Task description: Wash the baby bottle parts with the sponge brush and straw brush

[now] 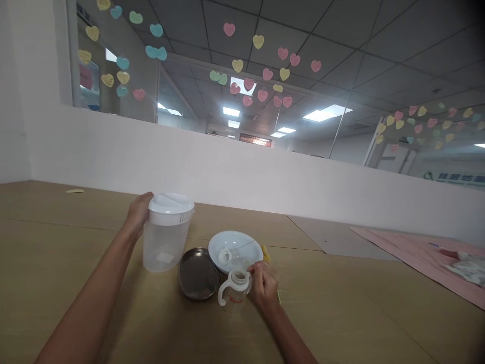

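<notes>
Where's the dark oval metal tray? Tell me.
The tray is left of centre in the head view, between the tall translucent plastic bucket and the round pale bowl.

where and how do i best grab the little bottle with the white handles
Probably by the curved white handle on the left, coming from the near left: it arcs out from the neck of the bottle, giving something to hook. The right hand is at the other side, and the bowl sits behind. The mouth looks uncapped, so keep it upright.
</notes>
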The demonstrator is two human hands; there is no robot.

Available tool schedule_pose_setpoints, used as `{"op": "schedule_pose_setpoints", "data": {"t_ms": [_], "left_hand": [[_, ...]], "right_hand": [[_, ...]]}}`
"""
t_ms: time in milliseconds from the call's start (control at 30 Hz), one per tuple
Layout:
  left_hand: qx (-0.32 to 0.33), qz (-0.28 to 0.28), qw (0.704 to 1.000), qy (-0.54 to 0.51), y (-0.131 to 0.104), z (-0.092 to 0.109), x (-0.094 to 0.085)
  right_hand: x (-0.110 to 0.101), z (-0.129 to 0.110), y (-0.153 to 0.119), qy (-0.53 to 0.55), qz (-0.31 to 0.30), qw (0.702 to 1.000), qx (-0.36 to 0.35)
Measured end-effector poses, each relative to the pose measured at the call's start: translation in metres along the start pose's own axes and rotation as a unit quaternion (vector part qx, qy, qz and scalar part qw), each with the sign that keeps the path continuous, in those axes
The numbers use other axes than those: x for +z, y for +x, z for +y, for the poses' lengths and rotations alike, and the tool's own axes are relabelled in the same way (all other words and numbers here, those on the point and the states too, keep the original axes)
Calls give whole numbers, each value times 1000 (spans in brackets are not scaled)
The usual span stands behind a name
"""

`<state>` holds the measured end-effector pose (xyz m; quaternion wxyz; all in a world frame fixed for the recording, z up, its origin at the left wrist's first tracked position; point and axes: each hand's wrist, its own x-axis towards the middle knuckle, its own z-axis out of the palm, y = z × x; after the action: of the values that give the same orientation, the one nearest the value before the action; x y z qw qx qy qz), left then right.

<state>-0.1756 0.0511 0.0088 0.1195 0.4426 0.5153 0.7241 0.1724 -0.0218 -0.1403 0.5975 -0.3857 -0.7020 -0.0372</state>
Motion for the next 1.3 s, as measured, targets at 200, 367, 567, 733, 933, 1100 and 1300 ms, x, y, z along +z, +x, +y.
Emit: {"op": "schedule_pose_setpoints", "data": {"t_ms": [200,367,567,733,933,1100,1300], "left_hand": [[26,22,999,-13,-35,31,30],[193,14,975,107,-72,62,44],[210,-33,974,84,-85,67,51],[207,-70,974,66,-93,68,57],[230,-110,965,66,-101,74,57],[222,-107,967,60,-101,75,55],[246,-121,960,56,-103,77,55]], "right_hand": [[4,-4,-4,-67,-42,995,-65],[5,-4,-2,-93,-58,992,-62],[5,-4,0,-112,-64,990,-63],[6,-4,-1,-112,-66,989,-66],[5,-5,-1,-118,-60,988,-75],[6,-3,-1,-101,-38,989,-97],[9,-2,-1,-80,-11,990,-115]]}}
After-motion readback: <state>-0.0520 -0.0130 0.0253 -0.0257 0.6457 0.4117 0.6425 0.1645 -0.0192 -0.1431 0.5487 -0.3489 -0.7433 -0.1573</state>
